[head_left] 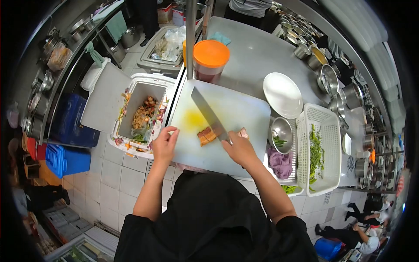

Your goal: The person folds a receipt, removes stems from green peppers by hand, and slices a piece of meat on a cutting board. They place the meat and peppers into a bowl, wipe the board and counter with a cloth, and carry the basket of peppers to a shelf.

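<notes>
My right hand point(240, 150) grips a large kitchen knife point(207, 110), its broad blade pointing to the far left over a white cutting board point(248, 105). Left of the blade lies a browned piece of meat point(206, 136). Another bit of meat point(243, 132) shows just beyond my right hand, partly hidden by it. My left hand point(163, 146) is over the board's left edge with fingers loosely bent and apart, holding nothing and away from the meat. A yellow stain point(195, 118) marks the board.
An open bin point(126, 126) of food scraps stands left. Behind the board is an orange-lidded tub point(211, 54) by a metal post point(190, 39). To the right are a white plate point(283, 95), a steel bowl point(286, 126), purple meat point(279, 163) and a white basket point(334, 148) with green vegetables.
</notes>
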Demonstrator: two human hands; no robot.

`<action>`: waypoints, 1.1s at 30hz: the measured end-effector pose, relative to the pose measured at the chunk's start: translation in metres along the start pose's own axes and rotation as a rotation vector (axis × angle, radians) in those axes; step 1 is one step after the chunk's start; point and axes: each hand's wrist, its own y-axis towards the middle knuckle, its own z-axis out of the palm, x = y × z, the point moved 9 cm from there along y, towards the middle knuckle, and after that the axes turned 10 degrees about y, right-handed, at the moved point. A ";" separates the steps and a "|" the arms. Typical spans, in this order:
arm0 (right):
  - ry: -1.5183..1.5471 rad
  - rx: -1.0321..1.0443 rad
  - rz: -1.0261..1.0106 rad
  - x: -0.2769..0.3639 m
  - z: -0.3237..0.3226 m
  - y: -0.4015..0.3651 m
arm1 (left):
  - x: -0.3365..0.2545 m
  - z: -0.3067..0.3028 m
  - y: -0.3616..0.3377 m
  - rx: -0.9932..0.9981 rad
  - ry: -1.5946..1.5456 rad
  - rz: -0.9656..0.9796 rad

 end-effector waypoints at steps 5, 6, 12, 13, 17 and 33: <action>0.225 -0.076 -0.246 0.047 -0.057 -0.007 | 0.050 -0.059 -0.008 -0.259 -0.163 0.052; 0.199 -0.123 -0.448 0.066 -0.066 -0.009 | 0.060 -0.068 -0.010 -0.235 -0.157 -0.037; -0.428 0.189 -0.408 0.080 -0.016 0.035 | 0.080 -0.098 -0.019 -0.304 -0.046 -0.114; -0.435 0.190 -0.413 0.083 -0.015 0.042 | 0.088 -0.103 -0.023 -0.321 -0.020 -0.130; -0.699 0.290 -0.450 0.115 -0.012 0.072 | 0.118 -0.117 -0.037 -0.364 -0.082 -0.183; -1.001 0.314 -0.565 0.175 0.136 0.201 | 0.034 -0.034 -0.028 0.081 0.137 0.151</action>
